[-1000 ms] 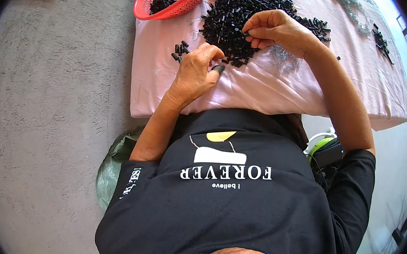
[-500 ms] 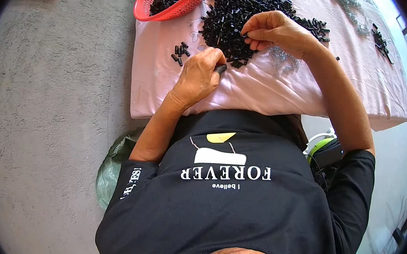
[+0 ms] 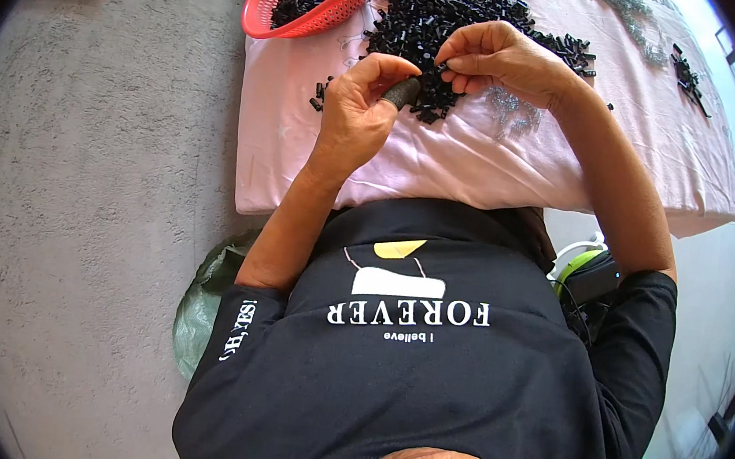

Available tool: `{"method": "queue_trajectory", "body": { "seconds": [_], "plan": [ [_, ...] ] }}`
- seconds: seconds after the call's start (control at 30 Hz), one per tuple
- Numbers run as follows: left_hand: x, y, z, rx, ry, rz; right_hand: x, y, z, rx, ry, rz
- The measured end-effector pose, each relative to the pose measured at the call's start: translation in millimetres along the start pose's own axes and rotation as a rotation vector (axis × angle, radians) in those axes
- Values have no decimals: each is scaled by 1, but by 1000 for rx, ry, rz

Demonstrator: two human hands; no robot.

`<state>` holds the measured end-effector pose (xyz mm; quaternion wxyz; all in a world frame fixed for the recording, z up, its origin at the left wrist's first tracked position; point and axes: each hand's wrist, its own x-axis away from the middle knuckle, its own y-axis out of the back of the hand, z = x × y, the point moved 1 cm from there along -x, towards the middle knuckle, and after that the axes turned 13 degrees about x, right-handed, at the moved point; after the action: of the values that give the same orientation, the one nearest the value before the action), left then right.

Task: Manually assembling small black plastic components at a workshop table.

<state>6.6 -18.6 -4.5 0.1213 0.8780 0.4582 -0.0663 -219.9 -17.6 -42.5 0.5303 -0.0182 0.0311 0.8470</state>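
Over the near edge of a heap of small black tubular parts [image 3: 442, 11], both my hands work close together. The fingertips of my left hand [image 3: 357, 109] are pinched against the thumb, which wears a dark cover [image 3: 401, 93]; whatever is between them is too small to make out. To its right, my right hand [image 3: 509, 64] pinches a small black part [image 3: 443, 64] between thumb and forefinger. A few loose black parts [image 3: 318, 99] lie left of my left hand, partly hidden by it. Thin shiny silvery pieces [image 3: 512, 111] lie just below my right hand.
A red perforated basket [image 3: 260, 16] with more black parts stands at the table's far left corner. Another silvery pile [image 3: 627, 16] and a small black cluster [image 3: 687, 79] lie on the right. Pink cloth [image 3: 479, 169] covers the table. A greenish plastic bag [image 3: 194, 328] sits beside me.
My left hand has moved up and turned, bringing its covered thumb and fingertips nearer my right hand. It now hides some of the loose black parts. The right hand has hardly moved.
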Motion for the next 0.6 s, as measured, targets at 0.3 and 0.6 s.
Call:
{"method": "queue_trajectory", "body": {
  "seconds": [0.3,0.6],
  "plan": [
    [-4,-9,9,21,-142,-14,1,-2,2,18,-5,-7],
    [-6,-8,16,-79,-305,-19,2,-4,4,5,-22,1]
  ]
}}
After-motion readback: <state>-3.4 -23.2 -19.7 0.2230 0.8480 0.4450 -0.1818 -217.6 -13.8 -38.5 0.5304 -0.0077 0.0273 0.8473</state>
